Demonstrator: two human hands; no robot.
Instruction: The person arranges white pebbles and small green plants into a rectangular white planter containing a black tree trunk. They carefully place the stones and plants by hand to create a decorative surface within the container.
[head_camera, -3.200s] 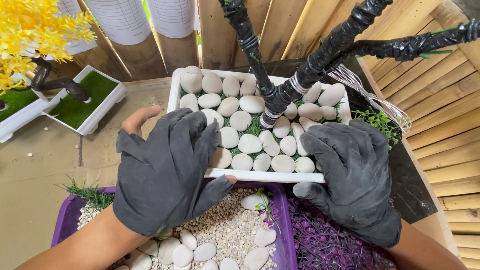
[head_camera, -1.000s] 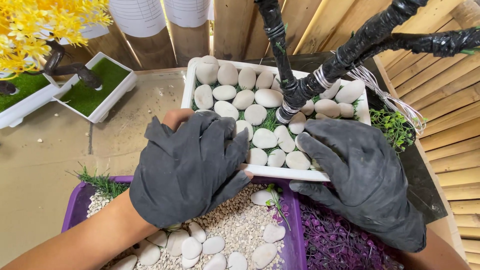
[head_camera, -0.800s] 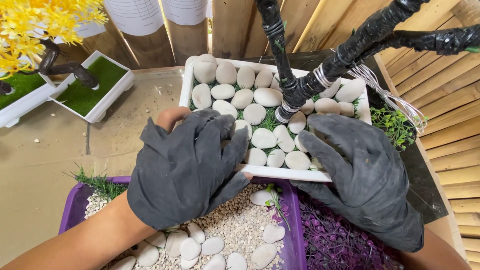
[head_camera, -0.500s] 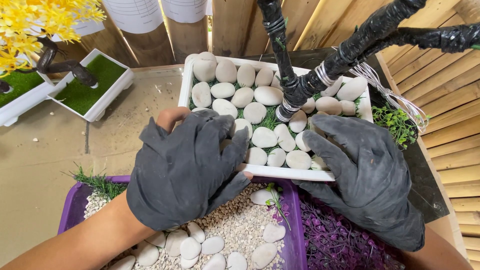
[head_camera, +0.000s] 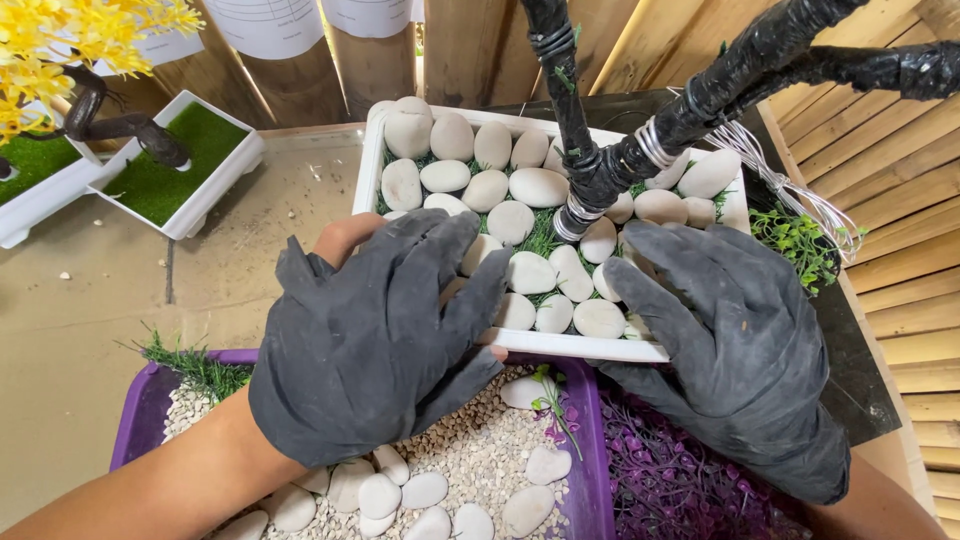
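White stones (head_camera: 530, 272) are being pressed flat under both spread gloved palms, left hand (head_camera: 375, 335) and right hand (head_camera: 735, 345), nothing being clasped, in a white tray (head_camera: 580, 345) already nearly filled around the black wrapped trunk (head_camera: 600, 175); spare stones are lying below the wrists in a purple bin (head_camera: 590, 470).

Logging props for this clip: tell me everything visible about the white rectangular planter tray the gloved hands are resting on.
The white planter tray is a shallow rectangular pot, smooth like plastic or ceramic. It is packed with smooth white pebbles over green artificial grass, and a black wrapped trunk bound with silver wire rises from its middle. It sits level before a wooden fence, above a purple bin. The left hand lies across its near left edge; the right hand covers its near right corner.
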